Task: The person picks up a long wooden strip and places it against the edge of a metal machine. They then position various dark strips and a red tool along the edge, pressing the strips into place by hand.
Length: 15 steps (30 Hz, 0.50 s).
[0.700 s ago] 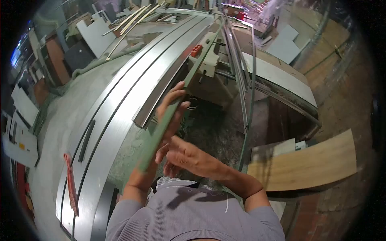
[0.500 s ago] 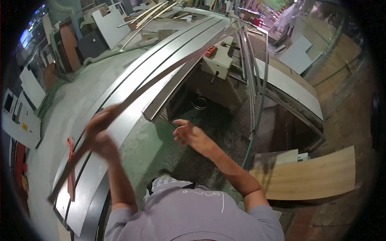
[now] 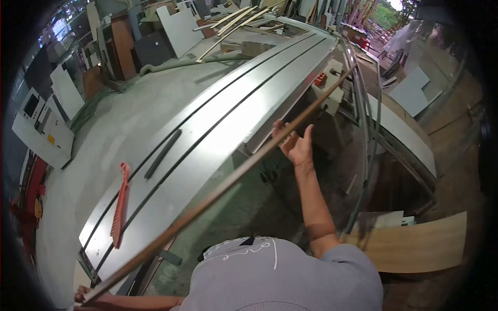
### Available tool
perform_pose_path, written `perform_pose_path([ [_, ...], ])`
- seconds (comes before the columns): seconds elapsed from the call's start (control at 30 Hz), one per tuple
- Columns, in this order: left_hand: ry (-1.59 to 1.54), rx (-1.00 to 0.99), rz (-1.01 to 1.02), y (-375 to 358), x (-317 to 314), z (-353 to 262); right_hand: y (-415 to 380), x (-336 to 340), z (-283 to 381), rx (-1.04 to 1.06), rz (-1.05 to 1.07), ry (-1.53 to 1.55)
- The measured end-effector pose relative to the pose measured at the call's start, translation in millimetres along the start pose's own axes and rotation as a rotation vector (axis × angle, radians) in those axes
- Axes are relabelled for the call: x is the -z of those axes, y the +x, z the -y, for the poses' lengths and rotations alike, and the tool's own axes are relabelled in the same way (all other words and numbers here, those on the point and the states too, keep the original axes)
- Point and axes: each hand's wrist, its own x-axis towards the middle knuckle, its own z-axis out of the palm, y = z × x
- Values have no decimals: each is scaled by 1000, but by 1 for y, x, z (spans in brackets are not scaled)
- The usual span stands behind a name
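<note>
A long, narrow wooden strip runs diagonally from the lower left to the upper right, in front of my body. At the lower left, the fingers of my left hand are closed round the strip's near end. My right hand is at the strip's far half, palm up, with its thumb spread away and its fingers reaching beneath the wood. Beyond the strip lies a long metal saw table with dark grooves. A red push stick and a dark bar rest on it.
A red switch box sits on the machine body beyond my right hand. Metal rails stand to the right. Curved wooden boards lie at lower right. Panels and loose wooden strips are at the back.
My left hand has moved down and left to the strip's near end. My right hand has risen to the strip, which has swung off the table towards me. The view has shifted.
</note>
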Motion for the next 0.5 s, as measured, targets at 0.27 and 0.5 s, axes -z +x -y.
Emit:
perform_pose_path([
  [0.27, -356, 354, 735, 115, 160, -27, -1, -6, -95, 46, -82, 139],
  [0.5, 98, 190, -132, 15, -30, 59, -26, -61, -213, 96, -125, 98],
])
